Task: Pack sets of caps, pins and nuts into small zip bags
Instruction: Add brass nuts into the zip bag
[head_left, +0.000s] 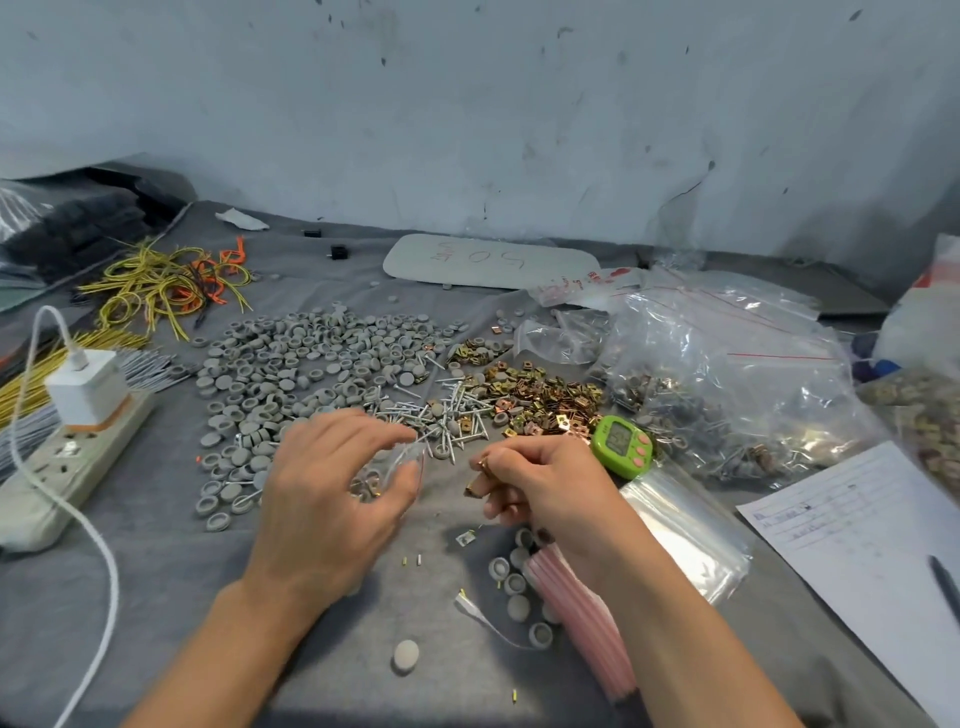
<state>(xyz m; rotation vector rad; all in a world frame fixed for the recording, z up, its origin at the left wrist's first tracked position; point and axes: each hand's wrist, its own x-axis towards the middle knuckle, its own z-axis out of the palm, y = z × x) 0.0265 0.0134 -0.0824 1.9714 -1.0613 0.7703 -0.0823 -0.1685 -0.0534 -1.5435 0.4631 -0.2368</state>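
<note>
left hand: curling round a small zip bag, fingers and thumb spreading its mouth, well to the left of the green timer.
right hand: pinching a brassy nut at the fingertips, sitting just left of the timer, other fingers folding in.
bag handling: thin clear film, limp and slick, likely weighing almost nothing; gripping the stiffer zip rim is looking safest.
nut handling: small, hard, square-edged stamped metal, probably slipping easily; a tip pinch is suiting it.
caps: matte grey domed discs, hollow underneath, lying far left of the timer.
pins: thin shiny steel shafts, tangling left of the timer.
loose nuts: glinting gold heap lying just behind the timer.
</note>
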